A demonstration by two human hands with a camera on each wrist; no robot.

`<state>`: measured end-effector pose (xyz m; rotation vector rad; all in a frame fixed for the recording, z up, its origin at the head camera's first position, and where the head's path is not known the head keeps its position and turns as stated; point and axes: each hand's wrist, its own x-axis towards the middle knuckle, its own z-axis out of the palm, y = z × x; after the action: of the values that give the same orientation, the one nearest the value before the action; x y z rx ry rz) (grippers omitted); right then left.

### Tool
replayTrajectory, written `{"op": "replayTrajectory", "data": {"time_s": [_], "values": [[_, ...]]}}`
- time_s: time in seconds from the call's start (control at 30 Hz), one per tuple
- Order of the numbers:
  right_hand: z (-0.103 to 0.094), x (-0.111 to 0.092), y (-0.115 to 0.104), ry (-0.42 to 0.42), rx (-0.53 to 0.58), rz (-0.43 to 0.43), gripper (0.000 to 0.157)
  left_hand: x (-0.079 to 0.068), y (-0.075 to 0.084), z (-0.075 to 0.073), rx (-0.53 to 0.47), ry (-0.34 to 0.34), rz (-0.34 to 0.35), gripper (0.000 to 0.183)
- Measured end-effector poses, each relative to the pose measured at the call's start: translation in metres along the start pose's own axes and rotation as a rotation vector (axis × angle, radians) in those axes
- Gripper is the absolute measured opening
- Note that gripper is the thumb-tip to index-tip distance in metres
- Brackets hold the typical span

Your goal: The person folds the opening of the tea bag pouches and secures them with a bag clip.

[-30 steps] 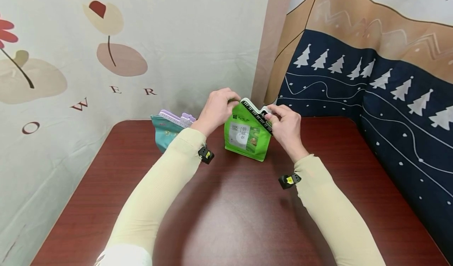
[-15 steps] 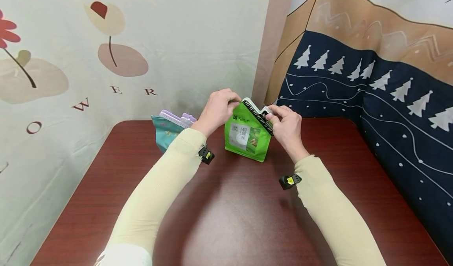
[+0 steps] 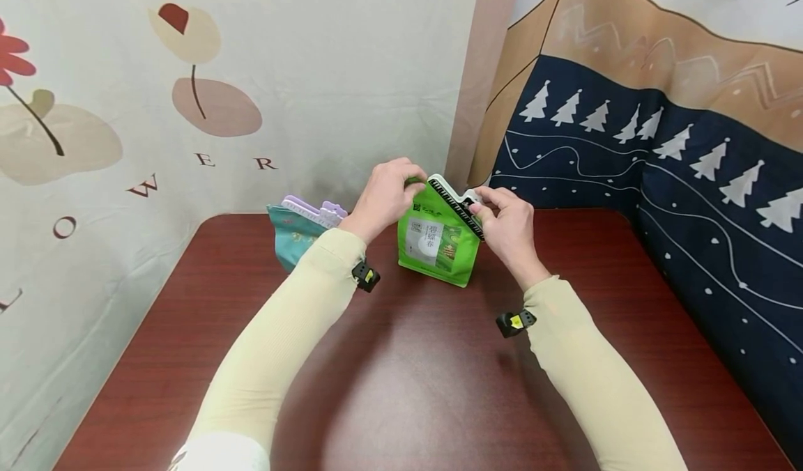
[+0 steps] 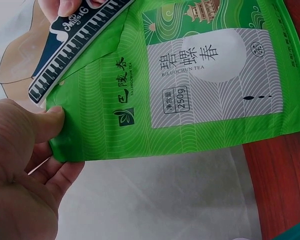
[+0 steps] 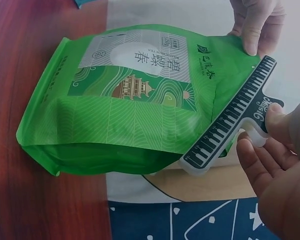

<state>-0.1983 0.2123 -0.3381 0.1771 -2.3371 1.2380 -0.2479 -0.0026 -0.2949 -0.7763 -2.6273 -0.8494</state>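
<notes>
A green tea bag (image 3: 433,241) stands on the table, its printed front towards me. My left hand (image 3: 390,196) pinches the bag's top left corner between thumb and fingers, plain in the left wrist view on the green bag (image 4: 105,110). With my right hand (image 3: 507,227) I grip the handle of a black and white piano-key bag clip (image 3: 453,203). In the right wrist view this clip (image 5: 230,117) lies slantwise across the bag's top right corner, thumb on one side of the handle and fingers on the other. Whether its jaws bite the bag fully cannot be told.
To the left stands a teal bag (image 3: 293,237) with a lilac clip (image 3: 314,210) along its top, partly behind my left forearm. The dark red table (image 3: 414,387) meets a pale cloth wall (image 3: 351,74) behind and a navy tree-patterned cloth (image 3: 577,150) at the right.
Almost nothing differs. Both hands keep their holds on the bag and the clip, and the bag stays in place. The head view shifts very slightly.
</notes>
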Motion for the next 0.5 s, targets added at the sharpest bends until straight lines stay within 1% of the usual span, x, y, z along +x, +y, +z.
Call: {"op": "replayTrajectory", "data": {"time_s": [0.2,0.27,0.5], "values": [[-0.0005,-0.0013,-0.0009,0.010,-0.028,-0.048,0.021,-0.0005,-0.0005,0.0010,-0.003,0.006,0.000,0.012],[-0.0008,-0.0012,-0.0007,0.006,-0.035,-0.051,0.021,-0.0007,-0.0004,0.0013,-0.006,0.004,-0.001,0.012],[-0.0036,-0.0002,0.0001,-0.054,-0.029,-0.041,0.025,-0.0009,-0.0003,0.0015,0.005,-0.005,-0.012,0.014]]}}
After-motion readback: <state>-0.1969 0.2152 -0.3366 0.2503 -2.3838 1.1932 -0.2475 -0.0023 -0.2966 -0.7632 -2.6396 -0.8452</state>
